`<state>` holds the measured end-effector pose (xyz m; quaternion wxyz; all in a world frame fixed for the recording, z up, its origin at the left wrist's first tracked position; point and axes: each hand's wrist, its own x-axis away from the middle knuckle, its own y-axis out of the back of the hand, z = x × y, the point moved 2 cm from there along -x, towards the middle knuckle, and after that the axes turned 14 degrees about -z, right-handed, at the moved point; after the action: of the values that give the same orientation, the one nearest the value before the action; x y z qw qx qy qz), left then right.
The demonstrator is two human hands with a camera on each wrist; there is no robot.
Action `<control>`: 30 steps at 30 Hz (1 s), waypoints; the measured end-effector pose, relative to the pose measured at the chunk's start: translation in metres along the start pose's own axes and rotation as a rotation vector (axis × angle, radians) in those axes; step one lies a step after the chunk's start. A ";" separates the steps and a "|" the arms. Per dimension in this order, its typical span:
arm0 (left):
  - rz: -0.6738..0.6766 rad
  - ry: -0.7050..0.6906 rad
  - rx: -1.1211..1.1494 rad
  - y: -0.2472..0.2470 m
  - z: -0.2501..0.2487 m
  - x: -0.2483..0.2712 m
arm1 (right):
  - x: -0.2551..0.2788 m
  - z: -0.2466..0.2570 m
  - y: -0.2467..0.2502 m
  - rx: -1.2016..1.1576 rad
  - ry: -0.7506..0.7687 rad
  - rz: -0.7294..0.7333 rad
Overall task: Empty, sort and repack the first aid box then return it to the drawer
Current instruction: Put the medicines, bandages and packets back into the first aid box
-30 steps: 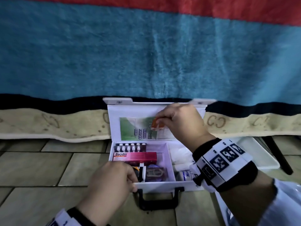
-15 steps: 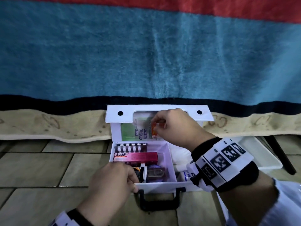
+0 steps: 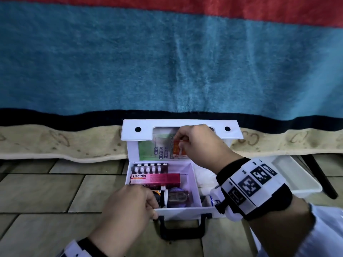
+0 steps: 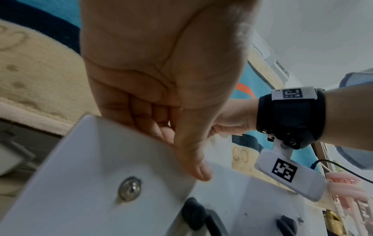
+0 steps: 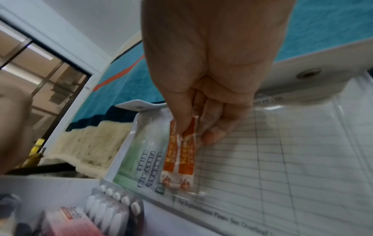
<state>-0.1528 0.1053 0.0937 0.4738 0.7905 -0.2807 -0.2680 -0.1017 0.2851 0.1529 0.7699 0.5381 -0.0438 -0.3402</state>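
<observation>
While first aid box [image 3: 178, 210] sat open on floor [image 3: 42, 193], left hand [image 3: 128, 206] gripped its front rim; right hand [image 3: 200, 145] pinched orange sachets [image 5: 179, 153] against raised lid [image 3: 130, 130].

wristbands [image 3: 254, 186]: black, white tag plates, black square codes | sleeves [image 3: 326, 236]: pale blue

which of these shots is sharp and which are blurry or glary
Head view: sharpest, Bacidin box readable, edges bowed. Left wrist view: dim, left hand soft on the first aid box. Right wrist view: glare on the lid sleeve, orange sachets readable, blister pack blurred.
</observation>
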 end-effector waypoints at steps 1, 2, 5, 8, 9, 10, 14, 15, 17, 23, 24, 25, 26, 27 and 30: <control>0.000 0.002 -0.002 0.000 0.000 0.000 | 0.000 0.000 0.000 -0.006 -0.006 0.003; 0.004 0.006 -0.005 0.000 0.001 -0.001 | 0.001 0.000 0.000 -0.009 -0.007 0.010; 0.020 0.005 -0.011 0.000 0.001 -0.002 | 0.001 0.001 -0.001 -0.013 -0.009 0.024; 0.039 -0.006 -0.005 -0.001 0.002 -0.002 | 0.000 -0.002 -0.003 -0.029 -0.033 0.003; 0.041 -0.006 0.000 -0.002 0.002 -0.002 | 0.000 -0.002 -0.003 -0.026 -0.036 -0.008; 0.039 -0.005 0.006 -0.002 0.003 -0.002 | 0.000 -0.002 -0.003 -0.020 -0.038 -0.019; 0.020 -0.002 0.005 -0.003 0.004 -0.005 | 0.005 0.004 -0.004 0.039 -0.012 -0.064; 0.024 -0.004 -0.002 -0.003 0.003 -0.005 | 0.005 0.004 -0.005 0.042 -0.013 -0.068; 0.026 -0.005 -0.017 -0.003 0.002 -0.006 | 0.006 0.004 -0.007 0.034 -0.016 -0.082; 0.027 0.014 -0.041 -0.005 0.003 -0.007 | 0.008 0.006 0.002 0.067 0.005 -0.098; 0.027 0.016 -0.039 -0.005 0.003 -0.007 | 0.009 0.006 0.005 0.081 0.015 -0.106; 0.025 0.019 -0.035 -0.006 0.003 -0.007 | 0.010 0.005 0.009 0.102 0.024 -0.116; 0.021 0.022 -0.031 -0.006 0.003 -0.007 | 0.012 0.003 0.014 0.115 0.026 -0.130; 0.019 0.028 -0.027 -0.006 0.005 -0.007 | 0.015 0.002 0.020 0.105 0.014 -0.139; 0.067 0.072 0.039 -0.008 0.009 -0.010 | 0.037 -0.001 0.046 -0.076 0.014 -0.124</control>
<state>-0.1647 0.1104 0.0843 0.4769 0.7988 -0.2950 -0.2179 -0.0511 0.2735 0.1810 0.7675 0.5126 0.0078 -0.3848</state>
